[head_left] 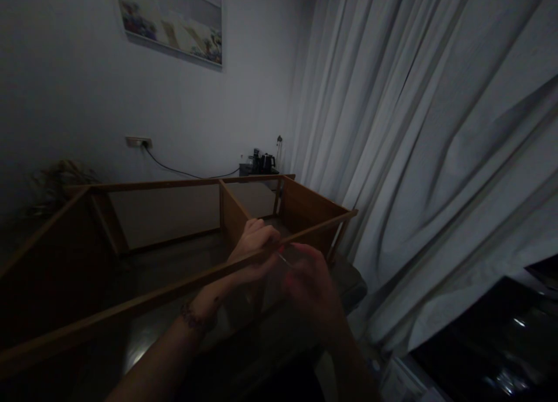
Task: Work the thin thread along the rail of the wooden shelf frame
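Note:
A wooden cabinet frame (174, 184) lies open in front of me in a dim room, with a middle divider (231, 213) and a thin front rail (143, 300) running across. My left hand (255, 248) is closed, fingers curled over the front rail near the divider. My right hand (309, 285) is just to its right, fingers pinched on a thin, small metallic item (284, 259) whose tip points at the rail. What the item is I cannot make out. A bracelet sits on my left wrist (194, 317).
White curtains (414, 157) hang at the right, close to the frame's right end. A picture (174, 21) and a wall socket with a cable (139, 141) are on the back wall. A kettle (264, 162) stands on a small table behind. A dark glossy surface (492, 344) lies at the lower right.

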